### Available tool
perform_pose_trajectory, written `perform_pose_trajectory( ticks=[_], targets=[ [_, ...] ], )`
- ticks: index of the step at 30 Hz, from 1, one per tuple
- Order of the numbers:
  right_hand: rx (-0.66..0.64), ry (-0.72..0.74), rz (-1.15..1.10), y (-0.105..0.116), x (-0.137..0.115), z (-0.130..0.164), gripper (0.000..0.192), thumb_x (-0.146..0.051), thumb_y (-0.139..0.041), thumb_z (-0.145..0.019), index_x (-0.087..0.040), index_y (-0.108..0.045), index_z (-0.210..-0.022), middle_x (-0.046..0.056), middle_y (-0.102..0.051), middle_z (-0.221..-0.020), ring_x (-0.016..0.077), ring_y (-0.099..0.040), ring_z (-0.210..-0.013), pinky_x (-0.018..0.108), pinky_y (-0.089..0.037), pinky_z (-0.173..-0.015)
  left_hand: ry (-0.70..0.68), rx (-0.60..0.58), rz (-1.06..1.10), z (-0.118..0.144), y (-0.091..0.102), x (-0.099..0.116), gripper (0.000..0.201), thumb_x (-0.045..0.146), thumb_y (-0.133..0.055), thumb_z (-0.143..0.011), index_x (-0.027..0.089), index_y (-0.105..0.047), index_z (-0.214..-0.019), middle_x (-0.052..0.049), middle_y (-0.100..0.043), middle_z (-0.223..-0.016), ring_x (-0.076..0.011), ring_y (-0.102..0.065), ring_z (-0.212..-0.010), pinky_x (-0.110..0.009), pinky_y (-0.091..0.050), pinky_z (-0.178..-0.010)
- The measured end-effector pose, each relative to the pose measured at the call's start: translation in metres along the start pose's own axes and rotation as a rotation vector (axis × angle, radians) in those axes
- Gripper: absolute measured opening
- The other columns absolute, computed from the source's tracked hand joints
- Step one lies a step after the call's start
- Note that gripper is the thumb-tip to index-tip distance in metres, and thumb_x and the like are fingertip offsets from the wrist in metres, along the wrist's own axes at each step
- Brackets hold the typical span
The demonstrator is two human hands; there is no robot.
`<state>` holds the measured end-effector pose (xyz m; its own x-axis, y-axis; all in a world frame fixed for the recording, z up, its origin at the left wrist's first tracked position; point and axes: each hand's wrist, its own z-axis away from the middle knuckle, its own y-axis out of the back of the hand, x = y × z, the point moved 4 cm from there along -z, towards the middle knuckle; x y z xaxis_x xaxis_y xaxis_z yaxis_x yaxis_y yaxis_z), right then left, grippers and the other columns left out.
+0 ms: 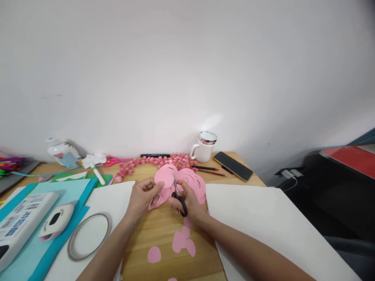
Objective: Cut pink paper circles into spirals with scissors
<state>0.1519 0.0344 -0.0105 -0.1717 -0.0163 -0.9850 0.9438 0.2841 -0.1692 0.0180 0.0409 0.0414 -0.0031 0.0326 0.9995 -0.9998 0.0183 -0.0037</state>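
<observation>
Pink offcuts (pixel 184 241) lie at six o'clock on the wooden table (pixel 164 234). Above them the left hand (pixel 143 195) pinches a pink paper sheet (pixel 165 177) while the right hand (pixel 190 203) grips scissors (pixel 178 195) (blades in the paper, cut unfinished). At one o'clock stands a lidded white mug (pixel 203 147), contents hidden.

A home craft corner: wooden worktop (pixel 164 234) against a plain wall, coloured paper sheets (pixel 43 187) at nine o'clock, mug (pixel 203 147) at twelve.
</observation>
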Motion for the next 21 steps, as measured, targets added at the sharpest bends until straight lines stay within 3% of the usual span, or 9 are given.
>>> perform_pose_trajectory(
  ticks=[11, 17, 21],
  targets=[
    [-0.011, -0.047, -0.015, -0.002, 0.001, 0.001, 0.049, -0.033, -0.066, -0.068, -0.019, -0.04, -0.107, -0.01, -0.053, -0.045, 0.0068, -0.042, -0.031, 0.014, -0.029, -0.031, -0.081, 0.043, 0.083, -0.002, 0.001, 0.002, 0.027, 0.031, -0.066, -0.071, 0.015, -0.052, -0.054, 0.007, -0.046, -0.036, -0.0023, -0.033, -0.03, -0.016, -0.023, -0.036],
    [0.008, -0.029, -0.062, -0.001, 0.006, 0.0, 0.049, -0.035, -0.067, -0.068, -0.019, -0.041, -0.106, -0.009, -0.055, -0.046, 0.0083, -0.045, -0.034, 0.016, -0.031, -0.034, -0.009, -0.111, 0.012, -0.001, -0.009, -0.004, 0.02, 0.033, -0.067, -0.069, 0.015, -0.058, -0.069, 0.007, -0.051, -0.038, -0.0047, -0.036, -0.03, -0.016, -0.024, -0.034],
    [-0.025, -0.032, -0.057, -0.003, 0.007, 0.002, 0.047, -0.034, -0.067, -0.068, -0.02, -0.041, -0.105, -0.009, -0.055, -0.047, 0.0077, -0.044, -0.034, 0.015, -0.03, -0.034, 0.009, -0.096, -0.071, 0.001, -0.011, -0.004, 0.028, 0.039, -0.063, -0.07, 0.015, -0.055, -0.059, 0.006, -0.047, -0.032, -0.0038, -0.032, -0.027, -0.016, -0.02, -0.031]
  ],
)
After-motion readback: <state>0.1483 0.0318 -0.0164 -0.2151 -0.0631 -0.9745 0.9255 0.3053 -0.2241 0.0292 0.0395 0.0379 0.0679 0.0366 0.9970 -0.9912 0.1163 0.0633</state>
